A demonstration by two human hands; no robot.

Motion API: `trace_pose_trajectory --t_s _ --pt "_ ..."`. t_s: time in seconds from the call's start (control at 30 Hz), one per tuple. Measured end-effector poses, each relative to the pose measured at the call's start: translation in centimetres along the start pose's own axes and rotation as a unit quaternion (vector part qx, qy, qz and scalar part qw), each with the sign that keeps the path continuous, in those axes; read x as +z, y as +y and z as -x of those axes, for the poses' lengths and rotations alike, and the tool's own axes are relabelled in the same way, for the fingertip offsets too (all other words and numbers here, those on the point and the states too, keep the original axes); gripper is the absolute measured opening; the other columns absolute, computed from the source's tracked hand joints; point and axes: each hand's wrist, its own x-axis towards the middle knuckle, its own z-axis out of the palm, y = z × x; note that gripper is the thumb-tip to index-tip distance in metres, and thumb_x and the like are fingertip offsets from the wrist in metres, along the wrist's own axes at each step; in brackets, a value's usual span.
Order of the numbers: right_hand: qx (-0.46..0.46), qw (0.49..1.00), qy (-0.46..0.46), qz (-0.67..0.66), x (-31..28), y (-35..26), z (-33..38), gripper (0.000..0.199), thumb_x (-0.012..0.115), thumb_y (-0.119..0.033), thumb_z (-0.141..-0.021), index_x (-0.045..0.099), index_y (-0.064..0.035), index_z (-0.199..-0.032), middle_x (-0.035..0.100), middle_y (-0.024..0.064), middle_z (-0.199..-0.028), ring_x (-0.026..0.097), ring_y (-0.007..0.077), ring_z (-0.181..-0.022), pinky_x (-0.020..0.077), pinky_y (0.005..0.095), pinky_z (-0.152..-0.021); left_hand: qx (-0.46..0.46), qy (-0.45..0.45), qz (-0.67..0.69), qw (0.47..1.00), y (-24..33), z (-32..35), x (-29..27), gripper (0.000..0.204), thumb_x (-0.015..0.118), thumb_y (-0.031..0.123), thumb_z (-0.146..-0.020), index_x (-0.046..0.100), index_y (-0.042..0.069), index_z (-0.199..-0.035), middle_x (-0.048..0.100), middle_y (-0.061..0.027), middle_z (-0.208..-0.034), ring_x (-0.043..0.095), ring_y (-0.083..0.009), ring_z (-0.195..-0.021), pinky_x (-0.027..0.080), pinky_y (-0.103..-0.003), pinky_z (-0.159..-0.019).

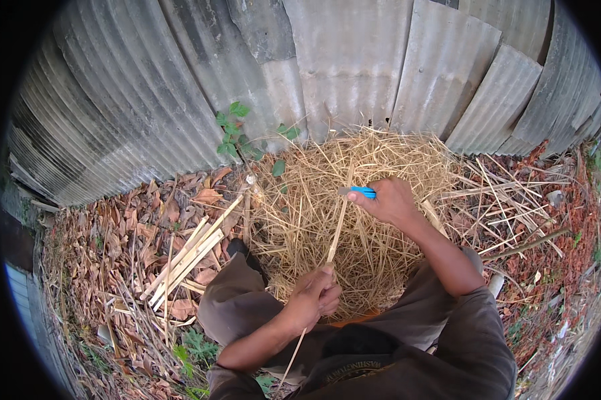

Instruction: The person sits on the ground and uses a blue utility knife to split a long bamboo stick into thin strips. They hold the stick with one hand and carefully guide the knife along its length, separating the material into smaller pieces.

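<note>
My left hand (314, 293) is closed around a long, thin, pale bamboo strip (338, 233). The strip slants up and away over the straw-like heap, and its thin near end comes out below the hand toward my lap. My right hand (390, 200) grips a blue-handled knife (362, 193), thumb along the handle. The knife's short blade lies against the strip, well above my left hand. How sharp or deep the blade sits in the strip is too small to tell.
A mound of pale shavings (300, 220) fills the ground between my legs. Several split strips (190, 260) lie on dry leaves at the left. More thin sticks (514, 193) are scattered at the right. Corrugated metal sheets (354, 60) stand as a wall beyond, with a green plant (230, 130) against it.
</note>
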Motion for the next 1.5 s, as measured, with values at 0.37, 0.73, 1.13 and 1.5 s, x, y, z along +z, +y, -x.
trace_pose_trajectory --t_s 0.37,0.73,1.13,1.5 --pt "-0.107 0.992 -0.06 -0.04 0.7 -2.6 2.2 0.075 0.052 -0.079 -0.073 0.062 -0.0076 -0.054 0.05 0.0099 -0.042 0.056 0.0295 -0.041 0.0447 0.0406 -0.045 0.026 0.039 -0.02 0.999 0.3 0.1 -0.2 0.031 0.038 0.034 -0.101 0.036 0.014 -0.079 0.028 0.0047 -0.054 0.024 -0.0066 -0.045 0.022 -0.024 -0.045" --pt "-0.096 0.994 0.028 0.046 1.5 0.7 -1.0 0.081 0.047 -0.085 -0.069 0.063 -0.0069 -0.055 0.051 0.0089 -0.043 0.057 0.0252 -0.044 0.0429 0.0384 -0.044 0.039 0.052 -0.033 0.997 0.0 -0.5 -0.1 0.03 0.039 0.034 -0.101 0.037 0.014 -0.08 0.028 0.005 -0.054 0.024 -0.0068 -0.045 0.023 -0.024 -0.046" --pt "0.23 0.97 0.044 0.063 -1.8 8.9 -6.4 0.085 0.032 -0.082 -0.081 0.053 -0.0057 -0.05 0.05 0.0075 -0.047 0.057 0.0246 -0.05 0.043 0.0414 -0.049 0.052 -0.063 -0.181 0.98 -1.3 1.7 1.4 0.032 0.034 0.034 -0.104 0.037 0.012 -0.081 0.03 0.0047 -0.058 0.027 -0.0057 -0.05 0.025 -0.023 -0.046" --pt "-0.198 0.979 0.031 -0.032 -0.8 -2.6 3.0 0.065 0.06 -0.072 -0.073 0.059 -0.0109 -0.052 0.048 0.0043 -0.041 0.052 0.0243 -0.04 0.043 0.0376 -0.044 0.145 0.057 -0.225 0.962 0.0 0.0 -0.4 0.032 0.036 0.029 -0.104 0.042 0.01 -0.078 0.035 0.0053 -0.058 0.031 -0.004 -0.05 0.028 -0.022 -0.046"
